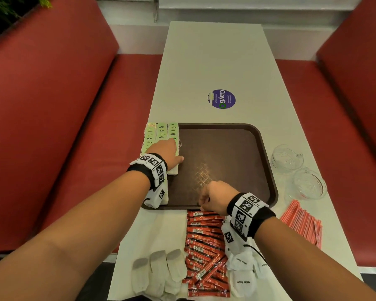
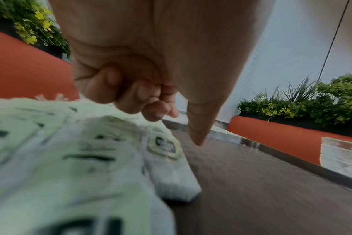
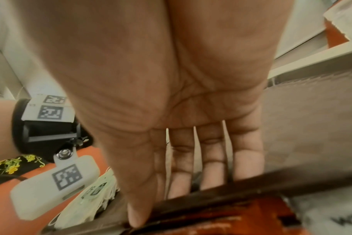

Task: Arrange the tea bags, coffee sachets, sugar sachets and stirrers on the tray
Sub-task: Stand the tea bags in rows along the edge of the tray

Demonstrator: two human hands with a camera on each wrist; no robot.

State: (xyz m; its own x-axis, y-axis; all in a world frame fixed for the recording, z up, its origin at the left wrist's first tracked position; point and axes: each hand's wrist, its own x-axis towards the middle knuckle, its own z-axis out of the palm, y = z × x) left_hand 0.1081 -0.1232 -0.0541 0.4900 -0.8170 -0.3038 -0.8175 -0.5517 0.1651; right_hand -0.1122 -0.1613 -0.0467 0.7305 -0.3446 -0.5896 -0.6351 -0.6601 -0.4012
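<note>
- Presently the left hand lies over the rows of green tea bags along the tray's left side; in the left wrist view its fingers are curled into the palm with nothing plainly between them, the thumb pointing down beside the bags
- Right hand hangs over the near rim of the brown tray, just above the red coffee sachets; in the right wrist view its fingers are straight and hold nothing
- Tea bags look settled, so the step in hand is probably squaring them off while the right hand goes for coffee
- Still on the worktop: coffee sachets, white sugar sachets to their right, red-striped stirrers further right, plain white bags to the left
- Next move probably calls for gathering a bunch of loose, overlapping sachets and laying them parallel beside the tea rows
- Two glass bowls stand just off the tray's right edge
</note>
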